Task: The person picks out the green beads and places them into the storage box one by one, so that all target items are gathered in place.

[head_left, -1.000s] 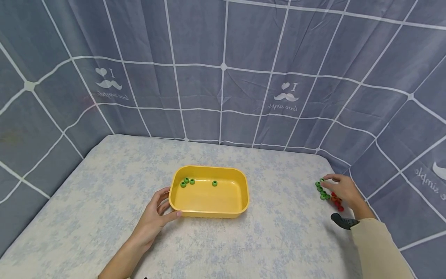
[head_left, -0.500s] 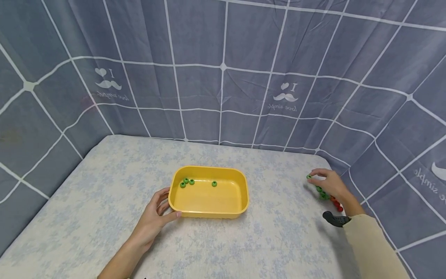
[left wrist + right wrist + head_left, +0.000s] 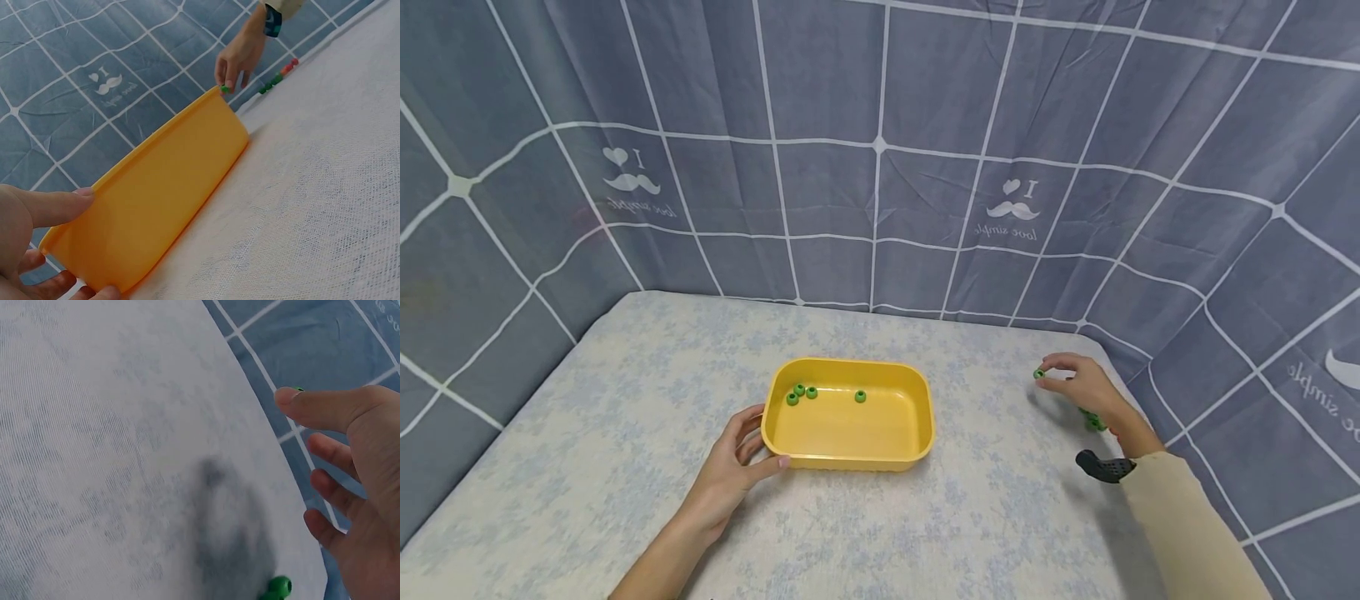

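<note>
A yellow plastic tub [image 3: 850, 433] stands on the table, with several green beads [image 3: 860, 397] lying inside it along the far part. My left hand [image 3: 727, 467] grips the tub's left end, thumb over the near rim and fingers round the outer wall. Off to the tub's right, my right hand [image 3: 1084, 390] pinches a green bead [image 3: 1039, 374] between thumb and forefinger, raised above the cloth. In the right wrist view the thumb hides most of this bead. Below that hand lie more green beads [image 3: 1093, 421]; red beads [image 3: 295, 62] beside them show in the left wrist view.
A pale blue floral cloth [image 3: 970, 500] covers the table. Blue-grey curtains [image 3: 827, 192] with white grid lines hang along the back and both sides. A dark band [image 3: 1105, 467] sits at the right wrist, by a beige sleeve [image 3: 1195, 525].
My right hand has lifted a green bead from the row at the right and carried it left toward the tub. The left hand and tub have stayed in place.
</note>
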The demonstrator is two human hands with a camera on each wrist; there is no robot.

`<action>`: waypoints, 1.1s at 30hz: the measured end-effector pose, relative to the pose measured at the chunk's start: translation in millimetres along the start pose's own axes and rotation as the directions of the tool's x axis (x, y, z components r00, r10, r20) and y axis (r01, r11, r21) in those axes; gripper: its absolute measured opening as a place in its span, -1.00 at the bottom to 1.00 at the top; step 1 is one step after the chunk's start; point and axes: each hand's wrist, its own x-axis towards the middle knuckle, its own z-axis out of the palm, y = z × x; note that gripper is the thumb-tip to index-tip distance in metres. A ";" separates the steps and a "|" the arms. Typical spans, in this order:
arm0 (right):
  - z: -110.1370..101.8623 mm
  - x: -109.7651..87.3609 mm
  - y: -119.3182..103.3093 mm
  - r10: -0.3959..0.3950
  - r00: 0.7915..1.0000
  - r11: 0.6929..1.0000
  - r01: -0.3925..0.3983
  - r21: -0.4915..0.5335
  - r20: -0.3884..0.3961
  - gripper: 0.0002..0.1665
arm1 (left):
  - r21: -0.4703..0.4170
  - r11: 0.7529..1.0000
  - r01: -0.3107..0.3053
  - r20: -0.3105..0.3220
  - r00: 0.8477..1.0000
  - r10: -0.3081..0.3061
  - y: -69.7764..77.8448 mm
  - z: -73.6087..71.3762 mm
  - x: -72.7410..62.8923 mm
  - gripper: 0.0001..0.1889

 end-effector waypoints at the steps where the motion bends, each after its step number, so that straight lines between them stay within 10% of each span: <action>1: 1.7 1.3 -1.9 -0.002 1.000 1.000 0.002 0.004 0.001 -0.63 | -0.003 1.000 0.001 0.003 1.000 -0.001 0.0 -0.1 -0.1 -0.02; 33: 66.1 42.3 -105.3 -0.293 0.947 0.956 0.293 0.020 0.131 -0.82 | -0.004 1.000 -0.004 0.008 1.000 0.004 -3.6 -2.5 2.5 -0.02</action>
